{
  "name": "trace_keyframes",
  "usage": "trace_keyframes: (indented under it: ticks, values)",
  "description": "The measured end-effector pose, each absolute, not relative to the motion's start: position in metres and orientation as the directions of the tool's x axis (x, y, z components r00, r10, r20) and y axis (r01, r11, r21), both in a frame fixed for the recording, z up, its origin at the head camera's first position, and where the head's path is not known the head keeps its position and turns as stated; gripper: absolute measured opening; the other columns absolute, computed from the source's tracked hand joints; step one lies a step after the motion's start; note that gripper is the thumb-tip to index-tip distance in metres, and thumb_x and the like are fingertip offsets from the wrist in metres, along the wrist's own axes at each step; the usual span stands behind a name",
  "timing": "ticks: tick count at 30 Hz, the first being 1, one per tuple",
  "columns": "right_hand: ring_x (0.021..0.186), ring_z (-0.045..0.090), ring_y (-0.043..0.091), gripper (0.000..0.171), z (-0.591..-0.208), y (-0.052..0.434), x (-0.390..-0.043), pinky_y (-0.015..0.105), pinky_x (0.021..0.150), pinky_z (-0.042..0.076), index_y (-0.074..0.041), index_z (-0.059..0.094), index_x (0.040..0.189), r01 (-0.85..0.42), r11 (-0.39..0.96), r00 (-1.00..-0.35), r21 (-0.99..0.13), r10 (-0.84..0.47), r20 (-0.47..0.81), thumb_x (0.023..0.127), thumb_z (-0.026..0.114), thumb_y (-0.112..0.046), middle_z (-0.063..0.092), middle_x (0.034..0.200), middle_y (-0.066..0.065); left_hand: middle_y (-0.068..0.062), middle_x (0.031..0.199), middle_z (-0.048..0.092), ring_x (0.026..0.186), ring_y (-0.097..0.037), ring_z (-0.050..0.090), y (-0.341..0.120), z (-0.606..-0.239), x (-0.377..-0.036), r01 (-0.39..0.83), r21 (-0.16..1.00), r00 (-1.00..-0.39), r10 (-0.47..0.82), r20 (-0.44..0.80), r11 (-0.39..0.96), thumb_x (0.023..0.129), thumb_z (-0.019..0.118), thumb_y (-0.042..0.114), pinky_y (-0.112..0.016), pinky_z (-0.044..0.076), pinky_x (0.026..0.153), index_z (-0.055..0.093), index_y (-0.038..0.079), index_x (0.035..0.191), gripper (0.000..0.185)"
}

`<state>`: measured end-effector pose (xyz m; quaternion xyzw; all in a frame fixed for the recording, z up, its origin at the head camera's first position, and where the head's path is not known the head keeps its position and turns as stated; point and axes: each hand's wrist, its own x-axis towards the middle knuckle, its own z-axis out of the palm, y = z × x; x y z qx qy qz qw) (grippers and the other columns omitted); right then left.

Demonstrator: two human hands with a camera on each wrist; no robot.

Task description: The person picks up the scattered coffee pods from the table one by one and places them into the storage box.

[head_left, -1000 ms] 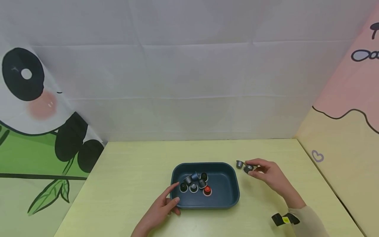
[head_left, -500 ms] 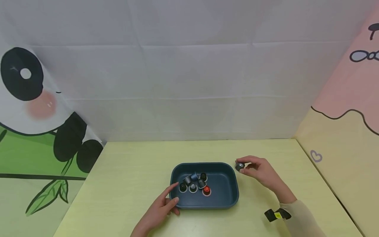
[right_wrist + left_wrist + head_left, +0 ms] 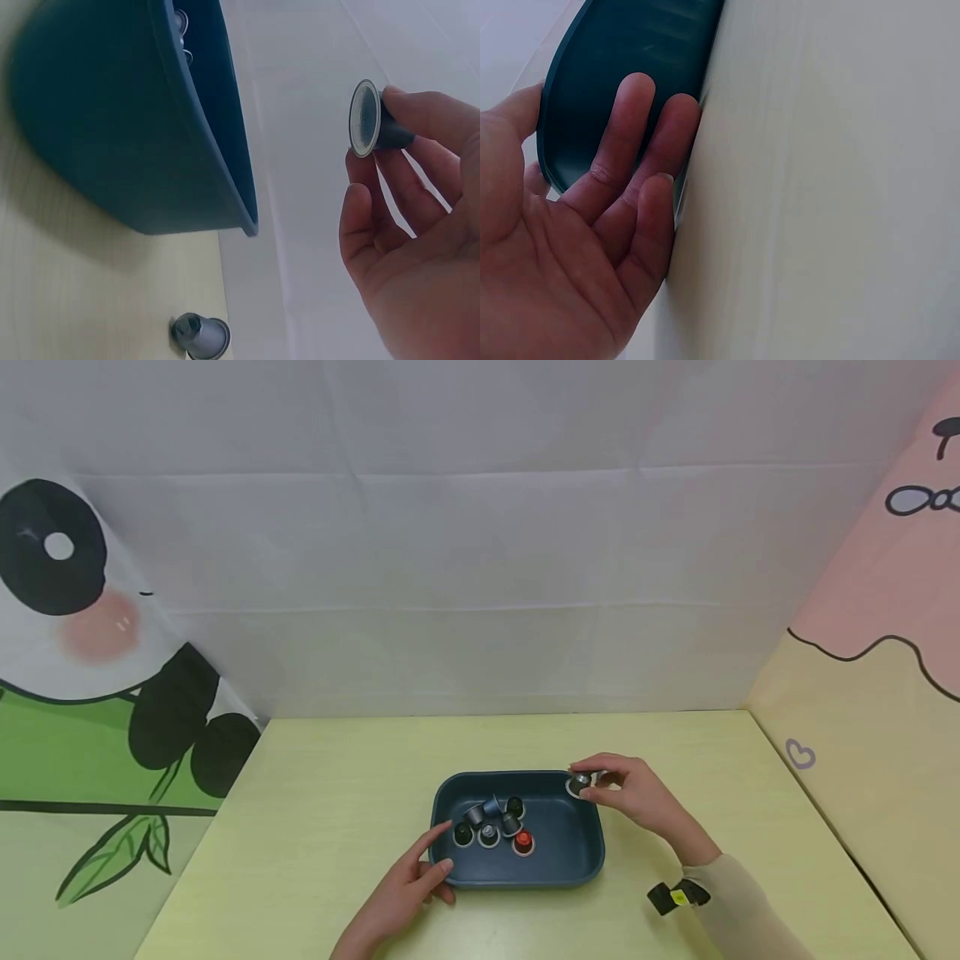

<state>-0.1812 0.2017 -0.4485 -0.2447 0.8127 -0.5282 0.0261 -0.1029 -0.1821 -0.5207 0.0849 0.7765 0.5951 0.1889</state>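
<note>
A dark blue tray (image 3: 562,852) stands on the table, with several coffee capsules (image 3: 512,824) gathered in its left half, one of them red (image 3: 523,842). My left hand (image 3: 401,889) holds the tray's near-left corner; thumb and index finger reach over the rim, and in the left wrist view the other fingers (image 3: 634,112) lie along the outer wall. Above the tray's far-right corner my right hand (image 3: 637,793) pinches a dark grey coffee capsule (image 3: 390,127) between thumb and fingers. Its rimmed lid faces the tray in the right wrist view.
Another grey capsule (image 3: 201,335) lies on the table outside the tray; in the head view my right hand hides it. A light wooden table (image 3: 345,777) extends around the tray. A pale cloth wall (image 3: 480,652) stands behind, with printed panels at both sides.
Carrying the coffee capsule, my right hand has moved left, from the table right of the tray to above its far-right corner. My left hand has stayed on the tray.
</note>
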Motion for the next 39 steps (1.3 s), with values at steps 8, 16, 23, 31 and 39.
trace_keyframes:
  ticks: [8, 16, 23, 31, 39]
  values:
    - [0.097, 0.063, 0.029, 0.033, -0.448, 0.186, -0.187, 0.034, 0.081, 0.053, -0.008, 0.07, 0.123, -0.348, 0.312, -0.864, -0.884, -0.472, 0.174, 0.091, 0.075, -0.014, 0.069, 0.117, 0.006, -0.015, 0.074, 0.071, 0.073, -0.029, 0.069, -0.183, -0.521, -0.102, -0.088, 0.956, -0.912, 0.363, -0.19, 0.28, 0.104, 0.056, 0.028, -0.028, 0.046, 0.067, 0.03, 0.021, 0.157, 0.06]
    - [0.102, 0.064, 0.027, 0.043, -0.446, 0.168, -0.193, 0.03, 0.081, 0.054, -0.006, 0.063, 0.133, -0.32, 0.281, -0.861, -0.905, -0.484, 0.154, 0.092, 0.073, -0.012, 0.069, 0.118, 0.009, -0.015, 0.074, 0.071, 0.073, -0.029, 0.068, -0.183, -0.521, -0.102, -0.09, 0.955, -0.912, 0.361, -0.193, 0.282, 0.104, 0.055, 0.026, -0.029, 0.046, 0.067, 0.029, 0.02, 0.157, 0.059]
    - [0.11, 0.062, 0.029, 0.041, -0.445, 0.156, -0.201, 0.028, 0.083, 0.054, -0.002, 0.063, 0.132, -0.283, 0.267, -0.867, -0.921, -0.482, 0.127, 0.092, 0.071, -0.006, 0.066, 0.12, 0.014, -0.015, 0.074, 0.071, 0.073, -0.029, 0.069, -0.183, -0.521, -0.103, -0.09, 0.955, -0.91, 0.366, -0.194, 0.283, 0.104, 0.054, 0.025, -0.028, 0.046, 0.067, 0.029, 0.02, 0.157, 0.059]
    - [0.104, 0.065, 0.027, 0.033, -0.441, 0.145, -0.21, 0.03, 0.082, 0.055, -0.005, 0.069, 0.121, -0.255, 0.238, -0.861, -0.937, -0.497, 0.108, 0.09, 0.076, -0.012, 0.067, 0.113, 0.008, -0.015, 0.074, 0.071, 0.074, -0.029, 0.069, -0.182, -0.52, -0.103, -0.092, 0.956, -0.91, 0.367, -0.194, 0.279, 0.105, 0.054, 0.024, -0.029, 0.046, 0.066, 0.028, 0.019, 0.157, 0.058]
    - [0.104, 0.065, 0.033, 0.029, -0.438, 0.134, -0.224, 0.034, 0.084, 0.054, -0.007, 0.069, 0.118, -0.248, 0.188, -0.849, -0.95, -0.514, 0.12, 0.09, 0.075, -0.013, 0.067, 0.112, 0.009, -0.015, 0.075, 0.071, 0.074, -0.029, 0.069, -0.182, -0.521, -0.104, -0.091, 0.955, -0.909, 0.368, -0.195, 0.282, 0.105, 0.053, 0.023, -0.029, 0.046, 0.067, 0.028, 0.02, 0.157, 0.058]
